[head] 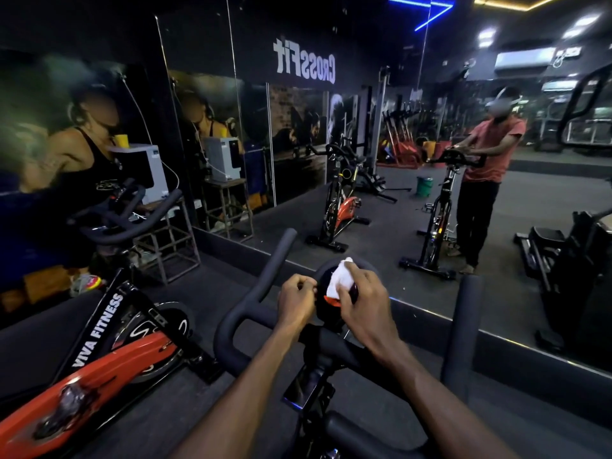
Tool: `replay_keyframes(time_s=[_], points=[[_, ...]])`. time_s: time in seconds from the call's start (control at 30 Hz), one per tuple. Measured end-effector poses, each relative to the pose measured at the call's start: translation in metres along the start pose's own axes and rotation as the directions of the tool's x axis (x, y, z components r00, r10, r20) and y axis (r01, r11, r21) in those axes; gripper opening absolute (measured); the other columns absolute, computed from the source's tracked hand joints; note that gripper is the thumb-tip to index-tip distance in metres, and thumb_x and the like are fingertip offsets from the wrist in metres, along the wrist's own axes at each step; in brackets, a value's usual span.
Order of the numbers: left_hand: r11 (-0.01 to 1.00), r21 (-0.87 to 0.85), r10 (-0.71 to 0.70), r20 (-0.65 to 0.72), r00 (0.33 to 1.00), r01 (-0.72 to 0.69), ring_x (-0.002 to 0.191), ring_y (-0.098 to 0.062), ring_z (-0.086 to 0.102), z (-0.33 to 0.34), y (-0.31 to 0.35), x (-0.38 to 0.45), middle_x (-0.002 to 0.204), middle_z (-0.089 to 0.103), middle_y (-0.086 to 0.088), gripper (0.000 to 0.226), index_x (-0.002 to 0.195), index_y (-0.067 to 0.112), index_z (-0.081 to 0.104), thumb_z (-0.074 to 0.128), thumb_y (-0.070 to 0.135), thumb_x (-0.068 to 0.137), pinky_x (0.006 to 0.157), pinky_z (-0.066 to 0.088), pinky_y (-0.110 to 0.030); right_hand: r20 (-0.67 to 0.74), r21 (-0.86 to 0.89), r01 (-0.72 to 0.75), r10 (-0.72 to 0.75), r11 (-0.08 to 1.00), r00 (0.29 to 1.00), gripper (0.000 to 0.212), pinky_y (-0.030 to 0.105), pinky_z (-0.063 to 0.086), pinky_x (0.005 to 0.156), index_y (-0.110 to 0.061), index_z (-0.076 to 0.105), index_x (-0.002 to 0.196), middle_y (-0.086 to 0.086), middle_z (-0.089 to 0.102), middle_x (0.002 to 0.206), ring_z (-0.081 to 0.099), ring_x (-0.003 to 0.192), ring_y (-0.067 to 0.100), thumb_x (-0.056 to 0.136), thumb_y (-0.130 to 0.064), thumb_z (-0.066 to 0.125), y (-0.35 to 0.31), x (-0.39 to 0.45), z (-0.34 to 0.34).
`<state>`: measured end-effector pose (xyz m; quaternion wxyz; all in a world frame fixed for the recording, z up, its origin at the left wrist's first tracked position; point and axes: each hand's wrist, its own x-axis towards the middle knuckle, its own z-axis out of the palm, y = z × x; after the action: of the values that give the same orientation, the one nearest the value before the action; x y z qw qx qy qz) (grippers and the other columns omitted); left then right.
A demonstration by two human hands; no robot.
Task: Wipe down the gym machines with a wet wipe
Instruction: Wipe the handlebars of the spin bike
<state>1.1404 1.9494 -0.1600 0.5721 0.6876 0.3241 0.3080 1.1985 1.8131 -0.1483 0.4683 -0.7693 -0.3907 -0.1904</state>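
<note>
A black spin bike stands right in front of me, its handlebar (245, 309) curving up on the left and its right grip (463, 323) standing upright. At the bar's centre sits a small dark console (323, 304) with a red patch. My right hand (362, 304) pinches a crumpled white wet wipe (341, 276) and presses it onto the console's top. My left hand (296, 301) has its fingers curled round the console's left edge. The console's face is mostly hidden by both hands.
A second spin bike (99, 356), orange and black and marked VIVA FITNESS, stands close on my left. A wall mirror (414, 180) ahead reflects bikes, a green bucket (424, 186) and me. A metal stand (165, 240) with a white box sits at the left wall. A dark machine (569, 260) is at right.
</note>
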Motion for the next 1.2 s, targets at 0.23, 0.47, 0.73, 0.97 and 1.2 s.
replay_keyframes(time_s=[0.23, 0.47, 0.73, 0.97, 1.2], points=[[0.984, 0.166, 0.083, -0.103, 0.991, -0.065, 0.094, -0.025, 0.064, 0.007, 0.02, -0.019, 0.091, 0.071, -0.004, 0.016, 0.083, 0.019, 0.066, 0.053, 0.017, 0.093, 0.083, 0.048, -0.034, 0.033, 0.076, -0.295, 0.294, 0.952, 0.955, 0.029, 0.038, 0.052, 0.075, -0.013, 0.047, 0.108, 0.012, 0.067, 0.103, 0.064, 0.091, 0.031, 0.089, -0.021, 0.067, -0.014, -0.034, -0.014], [0.98, 0.087, 0.189, -0.161, 0.969, -0.177, 0.088, -0.017, 0.062, 0.007, 0.041, -0.013, 0.089, 0.069, 0.002, 0.013, 0.078, 0.024, 0.064, 0.058, 0.016, 0.087, 0.08, 0.046, -0.031, 0.007, 0.076, -0.353, 0.354, 0.933, 0.935, 0.015, 0.028, 0.047, 0.069, -0.017, 0.062, 0.091, 0.001, 0.07, 0.085, 0.063, 0.079, 0.022, 0.077, -0.017, 0.069, -0.015, 0.016, -0.054], [0.931, 0.197, 0.239, 0.304, 0.922, -0.306, 0.081, -0.01, 0.068, 0.018, 0.091, 0.026, 0.081, 0.073, 0.006, 0.026, 0.085, 0.022, 0.072, 0.067, 0.047, 0.082, 0.083, 0.055, -0.033, 0.115, 0.088, -0.266, 0.256, 0.96, 0.96, 0.032, 0.024, 0.051, 0.084, -0.013, 0.076, 0.11, 0.003, 0.075, 0.107, 0.068, 0.097, 0.015, 0.079, -0.012, 0.071, -0.01, 0.065, -0.039], [0.9, 0.264, 0.241, 0.366, 0.899, -0.348, 0.074, -0.013, 0.066, 0.031, 0.096, 0.054, 0.087, 0.073, -0.005, 0.026, 0.097, 0.03, 0.064, 0.081, 0.025, 0.078, 0.075, 0.056, -0.031, 0.13, 0.046, -0.228, 0.22, 0.973, 0.967, 0.022, 0.024, 0.046, 0.083, -0.018, 0.077, 0.098, 0.003, 0.071, 0.104, 0.064, 0.099, 0.021, 0.083, -0.007, 0.066, 0.016, 0.085, -0.021], [0.848, 0.351, 0.119, 0.605, 0.787, -0.398, 0.096, -0.013, 0.066, 0.036, 0.092, 0.072, 0.107, 0.07, -0.003, 0.034, 0.111, 0.012, 0.068, 0.08, 0.007, 0.079, 0.087, 0.052, -0.021, 0.353, 0.105, -0.365, 0.309, 0.925, 0.883, 0.039, 0.033, 0.052, 0.076, -0.031, 0.053, 0.085, -0.007, 0.066, 0.086, 0.062, 0.08, 0.015, 0.069, -0.012, 0.083, 0.033, 0.102, -0.021]])
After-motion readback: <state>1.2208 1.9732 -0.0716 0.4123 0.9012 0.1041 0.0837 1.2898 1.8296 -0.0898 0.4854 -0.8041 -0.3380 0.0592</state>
